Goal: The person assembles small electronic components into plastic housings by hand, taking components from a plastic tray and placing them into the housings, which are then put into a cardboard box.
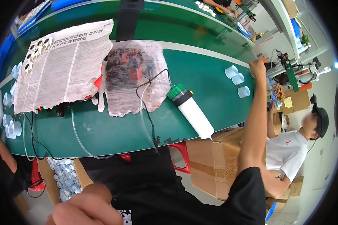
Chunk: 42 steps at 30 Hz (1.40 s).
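Observation:
My right hand (257,68) is stretched far out to the right, beyond the bench edge, with its fingers curled; what they hold, if anything, is hidden. Close in at the lower left, my left hand (82,210) is folded with its fingers bent, and its inside is hidden. Nearest to my right hand on the green bench (199,67) are several pale blue cups (237,78). A white dispensing syringe (194,116) with a green cap and a clear hose lies tilted, its tip over the bench's near edge.
Newspaper sheets (64,67) cover equipment at left, with several small white parts (36,50) on top. More cups (13,128) stand at the left end. Below are a box of white-and-blue parts (65,176) and a cardboard box (214,161). A person in white (289,150) works at right.

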Each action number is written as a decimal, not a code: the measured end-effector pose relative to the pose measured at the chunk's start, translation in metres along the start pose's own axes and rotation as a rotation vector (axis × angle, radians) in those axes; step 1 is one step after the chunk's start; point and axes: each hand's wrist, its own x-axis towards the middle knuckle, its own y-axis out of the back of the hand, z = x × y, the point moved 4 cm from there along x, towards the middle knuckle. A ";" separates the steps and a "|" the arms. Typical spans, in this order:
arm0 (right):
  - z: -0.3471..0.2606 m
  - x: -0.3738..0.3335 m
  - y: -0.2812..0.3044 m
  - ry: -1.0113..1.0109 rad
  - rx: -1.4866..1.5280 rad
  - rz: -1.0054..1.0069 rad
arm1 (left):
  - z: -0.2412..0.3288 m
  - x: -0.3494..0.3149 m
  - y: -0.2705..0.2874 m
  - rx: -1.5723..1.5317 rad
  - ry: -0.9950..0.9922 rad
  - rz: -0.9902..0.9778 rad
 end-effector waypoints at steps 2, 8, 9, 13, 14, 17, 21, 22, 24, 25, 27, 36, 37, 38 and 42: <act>0.162 0.059 0.001 0.069 -0.375 0.025 | -0.022 -0.019 0.012 -0.185 -0.540 0.119; 0.132 -0.014 -0.100 -0.182 -0.100 -0.534 | -0.108 -0.014 0.029 -0.156 -0.345 0.434; 0.174 -0.009 -0.090 0.042 -0.199 -0.300 | -0.126 -0.018 0.029 -0.249 -0.285 0.416; 0.129 -0.018 -0.113 -0.066 0.075 -0.301 | -0.154 -0.034 0.015 -0.228 -0.101 0.350; 0.120 -0.019 -0.106 -0.067 0.076 -0.303 | -0.161 -0.033 0.013 -0.258 -0.077 0.343; 0.094 -0.026 -0.094 -0.218 0.277 -0.516 | -0.171 -0.032 0.009 -0.284 -0.050 0.337; 0.081 -0.025 -0.091 -0.408 0.379 -0.493 | -0.190 -0.033 0.012 -0.254 0.000 0.374; 0.071 -0.024 -0.091 -0.400 0.391 -0.491 | -0.192 -0.034 0.013 -0.247 0.013 0.407; 0.066 -0.021 -0.085 -0.566 0.323 -0.393 | -0.195 -0.036 0.014 -0.236 0.014 0.440; 0.062 -0.020 -0.082 -0.543 0.271 -0.362 | -0.196 -0.038 0.015 -0.234 0.022 0.461; 0.034 -0.023 -0.078 -0.518 0.165 -0.291 | -0.197 -0.041 0.018 -0.210 0.018 0.508; 0.068 0.010 -0.109 -0.426 -0.015 -0.269 | -0.198 -0.047 0.030 -0.260 0.025 0.642; 0.065 0.011 -0.115 -0.365 -0.013 -0.240 | -0.199 -0.048 0.032 -0.260 0.024 0.661; 0.067 0.014 -0.120 -0.360 -0.012 -0.242 | -0.199 -0.049 0.034 -0.264 0.021 0.677; 0.022 0.003 -0.148 -0.314 0.103 -0.310 | -0.198 -0.057 0.037 -0.227 0.038 0.750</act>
